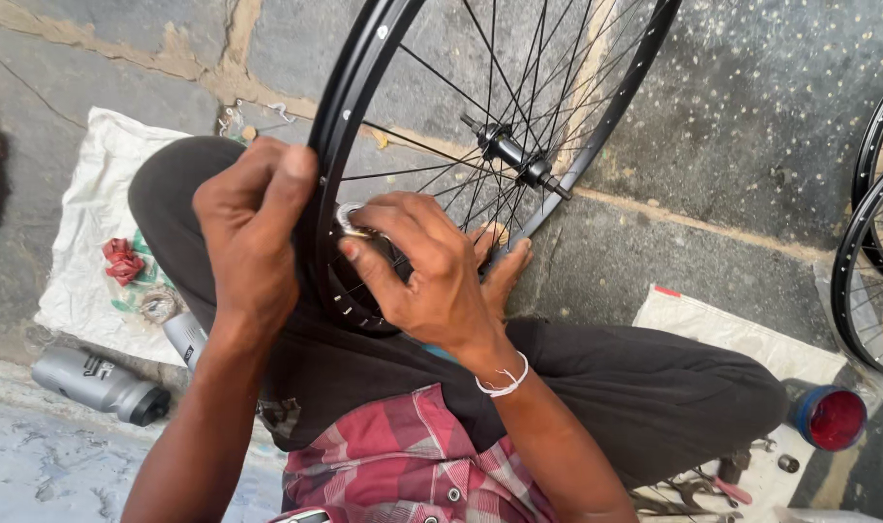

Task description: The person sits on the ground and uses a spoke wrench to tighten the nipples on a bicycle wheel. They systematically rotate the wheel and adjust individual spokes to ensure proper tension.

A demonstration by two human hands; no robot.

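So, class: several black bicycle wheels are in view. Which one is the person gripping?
The central spoked wheel resting on their lap: the left hand holds its rim. The others sit untouched at the right edge.

left hand (253, 228) curled shut, knuckles up; right hand (417, 266) just beside it, fingers pinched, both forearms angled inward.

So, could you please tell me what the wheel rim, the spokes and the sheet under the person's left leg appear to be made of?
The wheel rim looks like metal with a glossy black painted or anodised finish, since it shows sharp highlights. The spokes look like thin black wire, probably steel. The sheet looks like a woven plastic sack, white and crinkled, though the weave is hard to make out.
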